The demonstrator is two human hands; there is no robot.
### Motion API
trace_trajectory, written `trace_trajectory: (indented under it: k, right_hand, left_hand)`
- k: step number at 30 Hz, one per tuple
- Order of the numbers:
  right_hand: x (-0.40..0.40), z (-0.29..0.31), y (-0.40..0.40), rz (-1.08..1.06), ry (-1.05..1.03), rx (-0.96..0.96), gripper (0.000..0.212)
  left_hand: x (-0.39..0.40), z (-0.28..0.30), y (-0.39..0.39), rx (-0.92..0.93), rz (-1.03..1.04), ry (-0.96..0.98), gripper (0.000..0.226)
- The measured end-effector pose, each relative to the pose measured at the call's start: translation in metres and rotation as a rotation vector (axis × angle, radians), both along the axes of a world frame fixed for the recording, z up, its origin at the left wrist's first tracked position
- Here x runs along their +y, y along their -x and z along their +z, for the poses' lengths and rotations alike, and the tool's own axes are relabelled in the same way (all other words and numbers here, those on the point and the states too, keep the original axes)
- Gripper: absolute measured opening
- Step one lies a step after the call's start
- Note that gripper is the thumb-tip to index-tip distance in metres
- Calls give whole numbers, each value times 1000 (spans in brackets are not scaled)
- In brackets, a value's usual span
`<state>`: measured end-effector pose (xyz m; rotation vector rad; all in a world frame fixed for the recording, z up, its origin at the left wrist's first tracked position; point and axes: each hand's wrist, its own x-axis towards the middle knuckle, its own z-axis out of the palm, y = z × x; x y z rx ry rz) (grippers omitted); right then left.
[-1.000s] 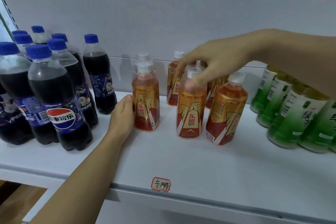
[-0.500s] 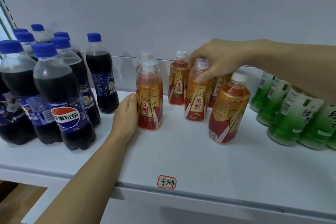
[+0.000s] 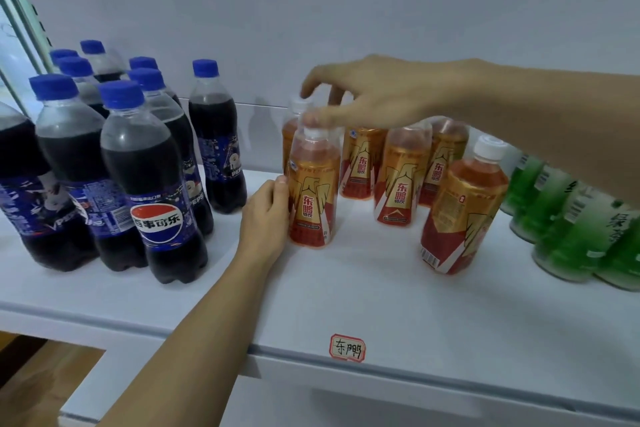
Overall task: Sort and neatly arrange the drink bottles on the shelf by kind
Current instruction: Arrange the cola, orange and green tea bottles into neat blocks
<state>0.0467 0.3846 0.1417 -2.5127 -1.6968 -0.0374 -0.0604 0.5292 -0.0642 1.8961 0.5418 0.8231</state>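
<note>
Several orange energy-drink bottles with white caps stand mid-shelf. My left hand (image 3: 266,215) presses flat against the left side of the front-left orange bottle (image 3: 313,191). My right hand (image 3: 374,97) hovers over the caps with fingers spread, its thumb at that same bottle's cap. Another orange bottle (image 3: 400,180) stands free in the middle, and one (image 3: 462,208) stands nearer the front at the right. More orange bottles (image 3: 362,163) stand behind. Cola bottles (image 3: 152,180) with blue caps are grouped at the left; green tea bottles (image 3: 568,218) at the right.
The white shelf (image 3: 346,288) has a red-framed handwritten label (image 3: 347,347) on its front edge. A white back wall rises behind the bottles. At the far left a metal upright (image 3: 20,10) borders the shelf. Below the shelf's left end a wooden floor shows.
My right hand let go of the middle orange bottle, which now stands further back, and moved left over the front-left bottle's cap. My left hand stayed against that bottle.
</note>
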Motion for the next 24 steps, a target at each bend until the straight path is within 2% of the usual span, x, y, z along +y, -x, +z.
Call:
trace_trajectory:
  k: [2,5,8,11,19,24]
  right_hand:
    - [10,-19,9,15,83,24,70]
    - [25,-33,4,41,57,-24,68]
    - [22,-26,-5,5,71,-81,66]
    - [14,-23,-21,-42,111,-121,63]
    - [1,-22,-53,-161,136,-157,52]
    - [9,-20,-53,-196,182,-181,58]
  left_hand:
    - [1,0,0,2,-10,4,53]
    - [3,0,1,2,-22,14,52]
    - [0,-2,-1,54,-83,-5,36]
    - [-1,-6,-5,135,-118,-120,24]
    - [-3,-5,-6,216,-143,-160,22]
    - [-8,-2,-6,231,-128,-180,21]
